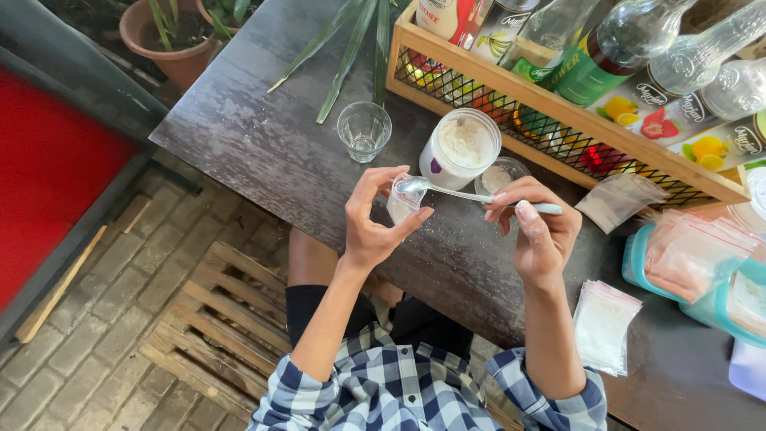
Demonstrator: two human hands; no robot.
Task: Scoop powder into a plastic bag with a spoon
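Note:
My left hand [375, 219] holds a small clear plastic bag [401, 201] open between thumb and fingers. My right hand [536, 227] grips a metal spoon [447, 190] by its handle, with the bowl resting over the mouth of the bag. Just beyond the spoon stands an open white tub of white powder [460, 148]. A small clear glass with some powder [500, 175] sits beside the tub, partly behind my right fingers.
An empty drinking glass [364, 130] stands at the left on the dark table [263, 144]. A wooden crate of bottles [558, 104] runs along the back. A stack of small bags [602, 326] and teal containers with filled bags [694, 263] lie at the right. Potted plants [171, 36] are top left.

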